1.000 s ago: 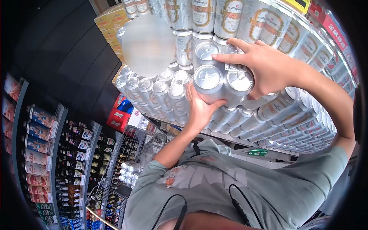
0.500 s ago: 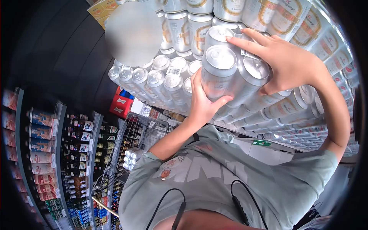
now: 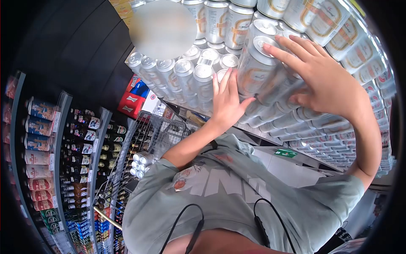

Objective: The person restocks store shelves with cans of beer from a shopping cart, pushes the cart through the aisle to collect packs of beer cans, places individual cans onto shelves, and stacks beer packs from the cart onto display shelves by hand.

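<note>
A pack of silver beer cans [image 3: 257, 76] stands upright on the stacked cans in front of me, its clear wrap catching the light. My left hand [image 3: 227, 99] is beside the pack's left side, fingers stretched out and thumb apart. Whether its fingertips still touch the wrap I cannot tell. Over the pack's top right spreads my right hand [image 3: 323, 76], fingers apart, with the fingertips at the can lids. The hand itself hides part of the pack's right side. More wrapped cans [image 3: 204, 72] stand lower to the left, one bearing a barcode label.
Behind rises a wall of similar cans [image 3: 241, 27]. A wire shopping cart [image 3: 163, 129] holding a small pack of cans [image 3: 139, 165] is at my left. Shelves of bottles [image 3: 82, 146] and colored cans [image 3: 40, 142] line the far left. A red box [image 3: 130, 103] lies beyond the cart.
My left hand has loosened from around the pack and moved left, its fingers straightening. My right hand has spread and drawn back slightly. The pack stays about in place while the view shifts.
</note>
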`<act>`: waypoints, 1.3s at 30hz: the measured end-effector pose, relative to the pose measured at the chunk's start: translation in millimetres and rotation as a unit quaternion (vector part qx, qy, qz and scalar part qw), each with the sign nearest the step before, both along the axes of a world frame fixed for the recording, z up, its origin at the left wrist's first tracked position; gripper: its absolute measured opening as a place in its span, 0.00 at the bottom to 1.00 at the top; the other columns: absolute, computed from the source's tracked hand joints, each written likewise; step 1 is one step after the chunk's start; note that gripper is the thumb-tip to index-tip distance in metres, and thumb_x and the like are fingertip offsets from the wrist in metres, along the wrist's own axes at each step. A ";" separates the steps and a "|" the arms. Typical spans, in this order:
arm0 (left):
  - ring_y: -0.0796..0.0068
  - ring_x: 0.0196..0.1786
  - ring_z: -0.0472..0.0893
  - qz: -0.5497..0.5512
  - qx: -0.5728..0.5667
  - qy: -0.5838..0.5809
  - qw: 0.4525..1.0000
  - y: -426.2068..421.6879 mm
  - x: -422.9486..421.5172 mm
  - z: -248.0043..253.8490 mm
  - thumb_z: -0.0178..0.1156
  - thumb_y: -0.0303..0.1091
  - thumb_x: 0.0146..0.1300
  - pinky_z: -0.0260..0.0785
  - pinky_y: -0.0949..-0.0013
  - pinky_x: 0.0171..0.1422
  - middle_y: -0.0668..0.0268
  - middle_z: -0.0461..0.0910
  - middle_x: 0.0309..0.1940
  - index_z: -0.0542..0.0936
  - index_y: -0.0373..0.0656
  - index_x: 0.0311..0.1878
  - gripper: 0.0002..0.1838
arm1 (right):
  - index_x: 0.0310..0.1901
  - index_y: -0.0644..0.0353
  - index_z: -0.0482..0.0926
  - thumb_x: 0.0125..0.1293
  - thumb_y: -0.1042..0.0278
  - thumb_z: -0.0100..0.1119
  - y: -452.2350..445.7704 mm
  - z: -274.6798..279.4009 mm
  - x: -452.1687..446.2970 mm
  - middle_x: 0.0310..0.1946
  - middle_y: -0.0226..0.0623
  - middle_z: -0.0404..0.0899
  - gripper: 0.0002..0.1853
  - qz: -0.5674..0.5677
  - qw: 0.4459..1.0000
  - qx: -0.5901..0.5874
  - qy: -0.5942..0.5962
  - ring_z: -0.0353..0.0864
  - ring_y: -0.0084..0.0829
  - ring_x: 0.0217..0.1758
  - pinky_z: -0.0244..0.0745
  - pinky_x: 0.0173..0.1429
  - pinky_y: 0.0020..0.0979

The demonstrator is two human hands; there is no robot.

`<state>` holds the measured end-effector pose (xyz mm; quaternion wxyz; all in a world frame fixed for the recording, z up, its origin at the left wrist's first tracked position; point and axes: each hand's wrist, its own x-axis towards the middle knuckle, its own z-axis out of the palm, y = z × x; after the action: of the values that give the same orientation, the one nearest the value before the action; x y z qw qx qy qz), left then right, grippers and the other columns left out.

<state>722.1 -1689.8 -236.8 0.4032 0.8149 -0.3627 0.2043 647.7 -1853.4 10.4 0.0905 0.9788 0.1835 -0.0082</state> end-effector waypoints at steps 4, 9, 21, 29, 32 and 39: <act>0.54 0.74 0.59 0.007 -0.004 0.037 0.999 -1.0 -4.4 4.7 0.71 0.42 0.53 0.37 0.38 0.77 0.48 0.67 0.64 0.58 0.27 0.68 0.47 | 0.73 0.41 0.59 0.44 0.72 0.73 51.1 25.0 -19.3 0.72 0.40 0.59 0.51 0.047 0.998 -0.021 0.028 0.56 0.49 0.75 0.58 0.75 0.47; 0.48 0.73 0.59 -0.004 -0.059 -0.023 0.998 1.1 -12.9 -10.4 0.66 0.44 0.56 0.45 0.40 0.76 0.46 0.68 0.62 0.62 0.30 0.67 0.41 | 0.68 0.47 0.65 0.44 0.71 0.72 133.2 45.2 -37.5 0.69 0.42 0.64 0.45 0.162 0.984 -0.031 0.069 0.58 0.50 0.73 0.59 0.73 0.47; 0.48 0.66 0.68 0.221 0.021 0.214 0.951 296.0 -223.2 -154.5 0.62 0.32 0.56 0.60 0.54 0.71 0.55 0.75 0.58 0.74 0.38 0.57 0.24 | 0.65 0.57 0.70 0.54 0.65 0.67 336.1 -61.7 -34.2 0.58 0.47 0.76 0.34 0.451 0.828 0.029 0.333 0.74 0.49 0.60 0.67 0.66 0.41; 0.46 0.63 0.68 0.696 0.010 0.169 0.697 501.4 -420.2 -154.3 0.61 0.26 0.54 0.59 0.53 0.69 0.47 0.71 0.58 0.71 0.34 0.56 0.24 | 0.71 0.63 0.59 0.60 0.52 0.64 453.9 -372.6 -25.6 0.67 0.57 0.65 0.42 0.388 0.778 0.031 0.494 0.65 0.51 0.69 0.61 0.72 0.41; 0.46 0.63 0.67 0.739 -0.089 0.235 0.625 522.7 -435.2 -160.7 0.64 0.31 0.56 0.59 0.55 0.69 0.45 0.70 0.59 0.66 0.32 0.62 0.31 | 0.73 0.66 0.52 0.59 0.52 0.66 493.9 -529.8 -56.6 0.70 0.62 0.58 0.48 0.238 0.753 0.218 0.573 0.57 0.52 0.75 0.55 0.76 0.41; 0.56 0.51 0.82 0.749 -0.201 0.387 0.498 526.4 -413.2 -211.3 0.62 0.33 0.59 0.72 0.58 0.55 0.55 0.81 0.52 0.63 0.35 0.65 0.32 | 0.75 0.57 0.44 0.44 0.55 0.76 571.1 -621.9 -102.7 0.70 0.54 0.56 0.61 -0.010 0.884 0.163 0.439 0.65 0.50 0.70 0.66 0.69 0.46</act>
<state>308.9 -1163.4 -448.1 0.3518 0.6760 0.6271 0.1610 545.0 -1282.3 -611.5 -0.1606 0.8779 0.1936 -0.4075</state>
